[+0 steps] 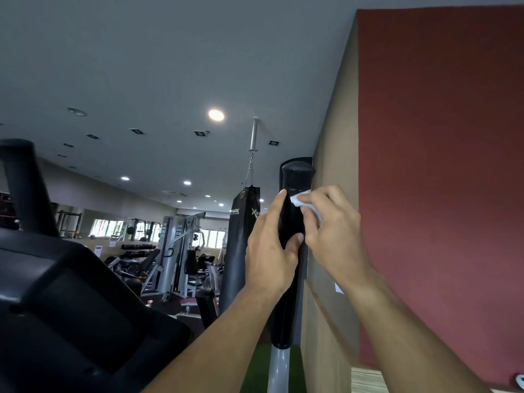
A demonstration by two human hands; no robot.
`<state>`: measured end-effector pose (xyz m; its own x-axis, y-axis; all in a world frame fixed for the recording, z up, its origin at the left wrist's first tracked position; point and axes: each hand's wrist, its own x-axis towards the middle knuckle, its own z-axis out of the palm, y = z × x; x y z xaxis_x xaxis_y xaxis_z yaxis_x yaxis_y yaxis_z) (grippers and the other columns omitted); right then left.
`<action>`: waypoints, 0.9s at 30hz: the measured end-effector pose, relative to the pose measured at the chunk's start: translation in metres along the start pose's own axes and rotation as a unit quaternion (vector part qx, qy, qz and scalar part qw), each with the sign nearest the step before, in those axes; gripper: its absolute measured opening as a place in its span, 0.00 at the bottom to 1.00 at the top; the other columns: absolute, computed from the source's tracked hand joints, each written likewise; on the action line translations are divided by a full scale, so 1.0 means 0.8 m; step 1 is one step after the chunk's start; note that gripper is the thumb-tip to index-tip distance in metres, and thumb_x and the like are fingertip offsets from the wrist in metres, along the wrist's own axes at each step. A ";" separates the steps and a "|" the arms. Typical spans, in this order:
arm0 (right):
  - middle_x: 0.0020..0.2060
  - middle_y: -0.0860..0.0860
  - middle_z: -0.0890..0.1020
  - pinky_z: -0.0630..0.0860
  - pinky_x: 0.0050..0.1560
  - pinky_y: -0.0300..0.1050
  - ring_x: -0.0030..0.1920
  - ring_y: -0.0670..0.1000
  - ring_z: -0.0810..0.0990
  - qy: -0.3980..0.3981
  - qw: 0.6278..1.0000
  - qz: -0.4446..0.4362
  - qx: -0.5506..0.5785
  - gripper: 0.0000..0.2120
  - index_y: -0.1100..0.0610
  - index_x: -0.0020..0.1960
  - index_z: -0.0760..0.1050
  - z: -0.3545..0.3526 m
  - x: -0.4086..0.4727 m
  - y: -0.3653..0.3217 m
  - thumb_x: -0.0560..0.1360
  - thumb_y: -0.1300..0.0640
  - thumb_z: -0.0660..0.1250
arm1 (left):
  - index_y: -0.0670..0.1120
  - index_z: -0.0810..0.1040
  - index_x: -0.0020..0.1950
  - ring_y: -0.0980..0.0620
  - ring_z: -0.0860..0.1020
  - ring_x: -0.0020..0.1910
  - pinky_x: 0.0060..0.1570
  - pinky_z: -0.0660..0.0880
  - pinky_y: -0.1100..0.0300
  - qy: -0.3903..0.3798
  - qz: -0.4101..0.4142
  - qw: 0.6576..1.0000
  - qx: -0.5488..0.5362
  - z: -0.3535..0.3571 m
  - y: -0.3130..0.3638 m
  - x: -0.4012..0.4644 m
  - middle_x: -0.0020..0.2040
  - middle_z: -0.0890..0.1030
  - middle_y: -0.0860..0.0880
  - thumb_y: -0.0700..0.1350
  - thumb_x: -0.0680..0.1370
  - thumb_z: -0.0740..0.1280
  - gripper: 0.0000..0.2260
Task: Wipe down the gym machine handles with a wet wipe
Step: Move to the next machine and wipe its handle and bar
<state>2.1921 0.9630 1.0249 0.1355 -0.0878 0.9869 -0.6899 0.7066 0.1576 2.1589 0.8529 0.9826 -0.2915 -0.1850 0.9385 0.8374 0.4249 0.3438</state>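
Note:
An upright black foam-covered handle (293, 182) of a gym machine rises in the middle of the head view on a grey metal post (279, 370). My left hand (270, 248) is wrapped around the handle's middle, thumb in front. My right hand (333, 231) presses a white wet wipe (304, 202) against the handle's right side, just below its rounded top. Part of the wipe is hidden under my fingers. A second black handle (22, 185) stands at the far left.
The machine's black console (71, 302) fills the lower left. A black punching bag (241, 245) hangs on a chain behind the handle. A tan and red wall (439, 194) is close on the right. Weight machines and dumbbell racks stand in the background.

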 end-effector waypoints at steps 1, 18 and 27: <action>0.45 0.50 0.77 0.69 0.47 0.25 0.44 0.42 0.75 -0.009 1.000 0.002 0.001 0.10 0.60 0.51 0.81 0.000 -0.011 0.002 0.73 0.71 0.67 | 0.66 0.59 0.74 0.58 0.74 0.61 0.61 0.75 0.53 0.000 -0.003 1.000 0.000 0.000 -0.001 0.000 0.60 0.75 0.57 0.41 0.74 0.72 0.36; 0.42 0.52 0.76 0.75 0.43 0.41 0.41 0.52 0.77 0.006 0.998 -0.042 -0.042 0.09 0.58 0.53 0.82 0.010 0.025 -0.014 0.74 0.65 0.68 | 0.66 0.61 0.72 0.58 0.78 0.52 0.55 0.78 0.55 -0.024 -0.042 0.999 -0.023 -0.006 -0.015 -0.014 0.56 0.77 0.56 0.40 0.74 0.73 0.35; 0.42 0.50 0.77 0.69 0.42 0.26 0.38 0.44 0.75 -0.039 0.999 -0.023 -0.017 0.10 0.57 0.53 0.83 -0.003 -0.009 -0.010 0.74 0.64 0.69 | 0.67 0.61 0.72 0.58 0.78 0.56 0.55 0.79 0.55 -0.034 -0.048 0.998 -0.018 -0.004 -0.023 -0.019 0.58 0.77 0.58 0.38 0.74 0.73 0.37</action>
<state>2.1981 0.9596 1.0168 0.1103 -0.1743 0.9785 -0.6600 0.7232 0.2032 2.1492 0.8446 0.9622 -0.4014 -0.1624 0.9014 0.8194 0.3761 0.4326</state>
